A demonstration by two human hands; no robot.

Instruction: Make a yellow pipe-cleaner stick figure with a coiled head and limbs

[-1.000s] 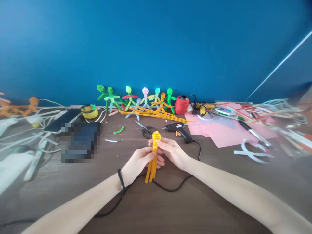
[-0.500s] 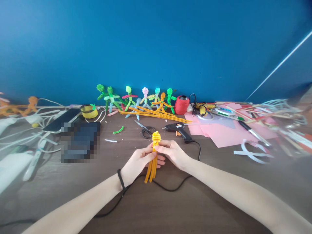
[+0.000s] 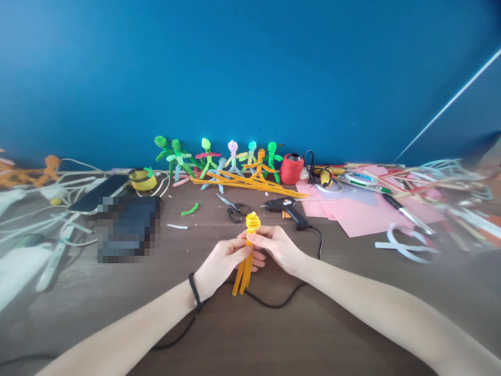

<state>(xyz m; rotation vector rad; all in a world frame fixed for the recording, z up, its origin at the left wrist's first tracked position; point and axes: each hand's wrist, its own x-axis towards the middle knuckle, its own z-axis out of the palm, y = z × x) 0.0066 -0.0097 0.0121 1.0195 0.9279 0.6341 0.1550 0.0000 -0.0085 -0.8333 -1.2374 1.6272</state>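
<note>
Between my hands is a yellow-orange pipe-cleaner figure (image 3: 252, 223) with a coiled round head at the top and several straight strands hanging below. My left hand (image 3: 227, 258) pinches the strands just under the neck, thumb in front. From the other side my right hand (image 3: 276, 246) grips the neck below the head between thumb and fingers; part of the neck is hidden by the fingertips. Just beyond the hands lie black-handled scissors (image 3: 236, 211) and a black glue gun (image 3: 290, 208).
Pipe-cleaner figures (image 3: 206, 156) stand along the blue wall, with orange pipe cleaners (image 3: 250, 184) lying before them. A red spool (image 3: 291, 169) and pink paper (image 3: 360, 216) are at right. Left are a tablet (image 3: 100, 194), a yellow roll (image 3: 143, 179) and cables. The glue gun's cord (image 3: 274, 305) passes beneath my hands.
The coiled head of the pipe-cleaner figure has tilted slightly to the right. Both hands keep their hold in nearly the same place.
</note>
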